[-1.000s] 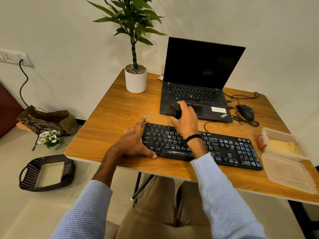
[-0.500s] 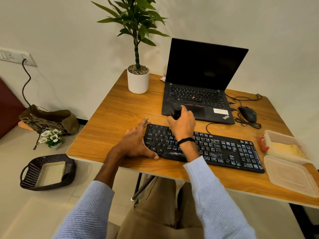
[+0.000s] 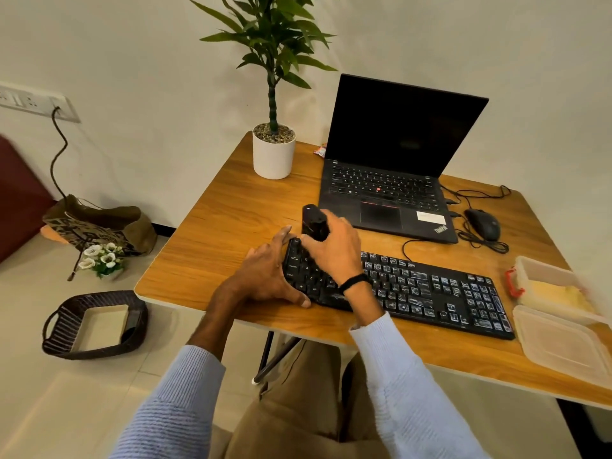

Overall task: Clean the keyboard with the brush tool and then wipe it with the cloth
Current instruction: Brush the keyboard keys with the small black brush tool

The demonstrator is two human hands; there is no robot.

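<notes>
Gripping the black brush tool point(image 3: 314, 221) in the right hand point(image 3: 334, 251), with fingers curled tight round its lower part. Standing nearly upright, with the top end tipped a little to the far left and the bottom end hidden behind the hand, so cannot tell about bristles touching keys. Sitting right over the far left corner of the keyboard point(image 3: 430, 289), just on the near side of the laptop point(image 3: 381, 193). Pressing down on the left end of the keyboard with the left hand point(image 3: 265, 279), fingers flat and spread, thumb along the near edge, holding nothing. As for the keyboard: lying long from left to right across the table point(image 3: 225, 226), with nearly all of its keys stretching away to the right of the brush. Probably in the brushing step, at the very left end, with lots of keys with pale marks left to do. Best to sweep to the right, along the long way of the keyboard, row by row. Easy reach for the right hand, with the left hand better left as the steady one. Wiping not yet done. Looks like a yellow cloth point(image 3: 556, 291) inside the open plastic box point(image 3: 530, 265) past the right end of the keyboard, well apart from both hands, nearer to the right one for later
</notes>
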